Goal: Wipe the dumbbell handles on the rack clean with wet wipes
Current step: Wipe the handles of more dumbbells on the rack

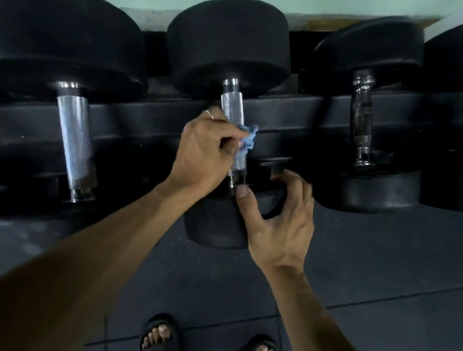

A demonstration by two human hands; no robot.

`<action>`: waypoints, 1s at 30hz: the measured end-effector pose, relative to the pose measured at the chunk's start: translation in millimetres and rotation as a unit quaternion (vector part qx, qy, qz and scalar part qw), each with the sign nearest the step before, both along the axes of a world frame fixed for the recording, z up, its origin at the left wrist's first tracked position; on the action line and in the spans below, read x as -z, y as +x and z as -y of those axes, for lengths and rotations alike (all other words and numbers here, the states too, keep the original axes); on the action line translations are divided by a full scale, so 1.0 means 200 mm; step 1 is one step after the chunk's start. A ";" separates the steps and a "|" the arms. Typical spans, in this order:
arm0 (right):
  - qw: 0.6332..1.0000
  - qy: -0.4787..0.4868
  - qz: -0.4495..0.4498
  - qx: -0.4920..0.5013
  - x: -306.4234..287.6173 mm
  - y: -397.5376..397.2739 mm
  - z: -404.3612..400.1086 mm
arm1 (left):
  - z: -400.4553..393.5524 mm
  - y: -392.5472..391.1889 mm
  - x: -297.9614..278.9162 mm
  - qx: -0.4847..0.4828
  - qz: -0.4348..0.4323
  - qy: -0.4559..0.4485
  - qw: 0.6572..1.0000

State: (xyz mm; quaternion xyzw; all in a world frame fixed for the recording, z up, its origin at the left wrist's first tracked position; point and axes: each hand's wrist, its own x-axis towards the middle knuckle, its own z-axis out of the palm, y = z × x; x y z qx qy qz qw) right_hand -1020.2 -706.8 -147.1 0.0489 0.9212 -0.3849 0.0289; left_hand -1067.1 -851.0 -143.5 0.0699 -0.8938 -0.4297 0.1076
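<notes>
Dark rubber floor tiles point(392, 261) lie below as the left hand point(203, 152) pinches a crumpled blue wet wipe point(248, 138) against the centre dumbbell's knurled steel handle point(233, 109), while the right hand point(281, 219), fingers spread, cups its black lower head point(216, 227).

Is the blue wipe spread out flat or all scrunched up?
Scrunched up. The wipe shows as a crumpled blue wad, pinched by the left hand against the dumbbell handle.
</notes>
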 end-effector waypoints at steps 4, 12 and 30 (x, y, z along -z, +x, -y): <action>1.000 -0.005 0.003 0.006 0.00 0.00 0.00 | 0.08 -0.18 -0.02 -0.097 -0.048 -0.002 0.994; 1.000 -0.005 0.004 0.004 0.00 0.00 0.00 | 0.10 -0.06 -0.02 0.045 0.044 -0.003 0.998; 1.000 -0.014 0.011 0.020 -0.01 0.00 0.01 | 0.12 -0.13 -0.06 0.199 0.090 -0.098 0.971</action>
